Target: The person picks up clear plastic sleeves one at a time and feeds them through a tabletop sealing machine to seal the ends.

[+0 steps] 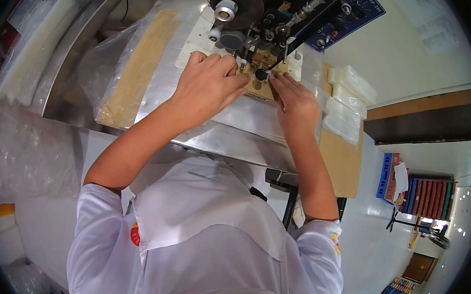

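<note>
A tabletop ribbon coding machine [264, 41] stands before me, with a dark ribbon reel [234, 12] on its upper left. My left hand [212, 79] is at the left of its work plate [261, 87], fingers curled and thumb and forefinger pointing towards the middle. From the other side my right hand [299, 100] reaches to the plate, its fingertips beside a small black knob [260, 74]. Whatever may lie between the fingers of either hand is hidden or too small to make out.
A stack of yellowish film bags [140, 65] lies left on the metal table [161, 87]. Clear plastic pouches [349, 94] rest on cardboard [339, 167] at the right. The machine's blue control panel [345, 21] stands behind. Long plastic sleeves [40, 44] are at far left.
</note>
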Action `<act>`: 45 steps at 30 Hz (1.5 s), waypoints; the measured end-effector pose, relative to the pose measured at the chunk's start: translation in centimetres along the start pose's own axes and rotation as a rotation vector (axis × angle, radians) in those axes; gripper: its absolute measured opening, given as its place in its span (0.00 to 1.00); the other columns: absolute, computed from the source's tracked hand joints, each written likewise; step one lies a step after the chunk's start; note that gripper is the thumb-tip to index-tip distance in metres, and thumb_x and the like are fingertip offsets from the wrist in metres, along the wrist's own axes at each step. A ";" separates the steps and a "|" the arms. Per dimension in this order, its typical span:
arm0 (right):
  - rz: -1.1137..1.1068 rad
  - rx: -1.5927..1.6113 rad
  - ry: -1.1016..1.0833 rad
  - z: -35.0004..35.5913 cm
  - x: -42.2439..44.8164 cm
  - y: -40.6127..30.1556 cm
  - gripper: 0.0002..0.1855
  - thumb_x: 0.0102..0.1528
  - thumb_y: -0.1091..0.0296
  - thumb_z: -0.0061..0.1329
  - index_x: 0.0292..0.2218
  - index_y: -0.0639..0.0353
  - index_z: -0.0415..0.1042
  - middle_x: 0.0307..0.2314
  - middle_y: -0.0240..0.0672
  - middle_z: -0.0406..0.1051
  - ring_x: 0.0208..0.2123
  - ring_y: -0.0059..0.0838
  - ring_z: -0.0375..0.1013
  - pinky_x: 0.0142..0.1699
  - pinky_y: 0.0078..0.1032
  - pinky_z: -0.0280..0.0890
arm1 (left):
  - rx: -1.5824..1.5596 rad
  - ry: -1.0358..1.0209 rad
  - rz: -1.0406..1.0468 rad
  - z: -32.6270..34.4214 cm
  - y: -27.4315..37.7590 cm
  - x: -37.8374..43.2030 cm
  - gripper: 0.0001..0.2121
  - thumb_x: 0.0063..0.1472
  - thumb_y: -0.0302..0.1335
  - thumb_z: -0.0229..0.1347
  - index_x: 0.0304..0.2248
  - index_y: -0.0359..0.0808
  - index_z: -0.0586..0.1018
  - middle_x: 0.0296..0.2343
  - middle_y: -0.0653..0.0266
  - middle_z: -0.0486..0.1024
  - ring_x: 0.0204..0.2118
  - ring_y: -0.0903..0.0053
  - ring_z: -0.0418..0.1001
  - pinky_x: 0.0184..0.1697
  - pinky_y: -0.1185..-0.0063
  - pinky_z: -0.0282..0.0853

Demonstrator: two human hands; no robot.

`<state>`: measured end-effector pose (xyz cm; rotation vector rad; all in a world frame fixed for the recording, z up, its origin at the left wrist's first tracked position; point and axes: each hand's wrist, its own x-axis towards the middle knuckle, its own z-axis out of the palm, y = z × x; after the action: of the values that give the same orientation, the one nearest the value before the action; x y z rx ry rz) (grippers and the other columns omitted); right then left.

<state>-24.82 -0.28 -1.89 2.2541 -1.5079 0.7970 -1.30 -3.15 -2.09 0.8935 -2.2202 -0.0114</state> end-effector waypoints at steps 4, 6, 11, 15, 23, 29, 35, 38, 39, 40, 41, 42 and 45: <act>-0.014 -0.003 0.010 0.0 0.1 0.0 0.16 0.47 0.76 0.56 0.40 0.52 0.82 0.42 0.32 0.81 0.47 0.36 0.79 0.52 0.38 0.74 | 0.009 -0.027 -0.002 -0.2 0.0 0.0 0.13 0.55 0.32 0.66 0.41 0.47 0.85 0.30 0.71 0.68 0.36 0.74 0.70 0.41 0.71 0.56; -0.023 -0.015 0.020 0.0 0.0 0.4 0.16 0.47 0.76 0.56 0.40 0.52 0.82 0.42 0.31 0.81 0.47 0.36 0.79 0.51 0.37 0.74 | 0.005 -0.032 -0.001 -0.5 -0.1 -0.1 0.15 0.55 0.33 0.65 0.43 0.46 0.84 0.30 0.70 0.68 0.36 0.74 0.70 0.42 0.71 0.56; 0.018 -0.134 0.051 -1.9 -2.4 5.4 0.18 0.47 0.77 0.55 0.42 0.50 0.82 0.47 0.33 0.79 0.53 0.41 0.74 0.56 0.40 0.67 | -0.101 -0.180 -0.033 -4.7 0.4 -1.7 0.19 0.54 0.31 0.65 0.47 0.42 0.82 0.34 0.67 0.73 0.39 0.68 0.70 0.46 0.69 0.62; 0.232 -0.318 0.176 -4.8 -10.0 12.7 0.25 0.48 0.82 0.51 0.46 0.49 0.81 0.51 0.35 0.75 0.55 0.46 0.69 0.60 0.43 0.60 | -0.136 -0.338 -0.029 -6.8 -0.9 -3.8 0.20 0.51 0.29 0.67 0.45 0.40 0.81 0.40 0.66 0.77 0.45 0.67 0.72 0.51 0.68 0.66; 0.750 -0.153 -0.143 -0.1 -30.5 19.1 0.19 0.56 0.78 0.47 0.48 0.61 0.79 0.49 0.49 0.76 0.55 0.53 0.71 0.62 0.42 0.62 | -0.086 -0.414 0.008 -6.4 -0.8 -3.8 0.14 0.52 0.26 0.66 0.40 0.38 0.83 0.40 0.67 0.78 0.45 0.67 0.73 0.50 0.70 0.68; 0.793 -0.168 -0.066 0.4 -30.9 21.1 0.20 0.57 0.74 0.49 0.51 0.60 0.78 0.55 0.51 0.71 0.61 0.54 0.65 0.67 0.44 0.55 | 0.008 -0.395 0.097 -6.0 -1.1 -3.8 0.10 0.53 0.25 0.64 0.36 0.38 0.84 0.37 0.68 0.79 0.42 0.67 0.74 0.46 0.70 0.69; 0.666 0.276 0.464 -8.1 -13.6 9.3 0.21 0.58 0.78 0.50 0.53 0.63 0.75 0.55 0.47 0.71 0.58 0.43 0.69 0.64 0.37 0.60 | 0.027 -0.400 0.154 -6.8 -0.7 -3.5 0.08 0.53 0.25 0.61 0.35 0.38 0.83 0.32 0.68 0.80 0.38 0.67 0.76 0.41 0.71 0.69; 0.209 0.566 0.243 -10.2 -8.7 -0.3 0.23 0.55 0.79 0.54 0.53 0.68 0.73 0.51 0.47 0.74 0.53 0.42 0.74 0.60 0.37 0.65 | -0.030 -0.283 0.213 -8.2 2.2 -2.5 0.08 0.52 0.24 0.62 0.34 0.38 0.83 0.32 0.66 0.80 0.35 0.66 0.76 0.40 0.71 0.68; -0.034 0.422 0.103 -10.9 -6.0 -3.6 0.25 0.52 0.75 0.61 0.51 0.64 0.75 0.49 0.45 0.75 0.52 0.44 0.74 0.57 0.38 0.66 | -0.064 -0.236 0.257 -8.5 3.2 -2.3 0.08 0.53 0.24 0.62 0.35 0.38 0.83 0.31 0.66 0.79 0.34 0.67 0.75 0.39 0.71 0.67; -0.077 0.427 0.032 -10.5 -4.8 -5.6 0.24 0.48 0.71 0.65 0.48 0.62 0.76 0.45 0.40 0.77 0.48 0.43 0.75 0.54 0.38 0.67 | -0.070 -0.228 0.260 -8.8 4.2 -2.2 0.08 0.53 0.24 0.62 0.35 0.38 0.83 0.31 0.66 0.79 0.34 0.67 0.75 0.39 0.71 0.67; -0.118 0.439 -0.038 -9.9 -3.8 -7.5 0.24 0.45 0.66 0.68 0.44 0.59 0.78 0.41 0.36 0.79 0.44 0.43 0.76 0.51 0.38 0.68 | -0.130 -0.227 0.246 -9.1 5.1 -2.1 0.08 0.54 0.24 0.63 0.35 0.38 0.83 0.30 0.67 0.79 0.33 0.68 0.75 0.38 0.72 0.67; -0.175 0.414 -0.048 -8.7 -3.8 -7.7 0.16 0.49 0.70 0.65 0.41 0.54 0.80 0.37 0.31 0.80 0.35 0.36 0.76 0.43 0.33 0.69 | -0.186 -0.222 0.230 -9.4 5.6 -2.3 0.08 0.55 0.25 0.64 0.36 0.39 0.83 0.30 0.67 0.79 0.32 0.69 0.75 0.38 0.72 0.68; 0.043 0.703 0.046 -9.9 -4.0 -9.2 0.11 0.51 0.75 0.63 0.38 0.57 0.81 0.31 0.30 0.80 0.30 0.34 0.76 0.36 0.29 0.69 | -0.624 -0.139 -0.158 -10.0 5.6 -3.6 0.08 0.55 0.28 0.66 0.34 0.40 0.82 0.29 0.68 0.79 0.30 0.71 0.74 0.35 0.74 0.68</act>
<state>-20.22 11.62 3.99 2.6386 -1.4000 1.5779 3.46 5.77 4.41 0.7191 -2.0651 -0.8142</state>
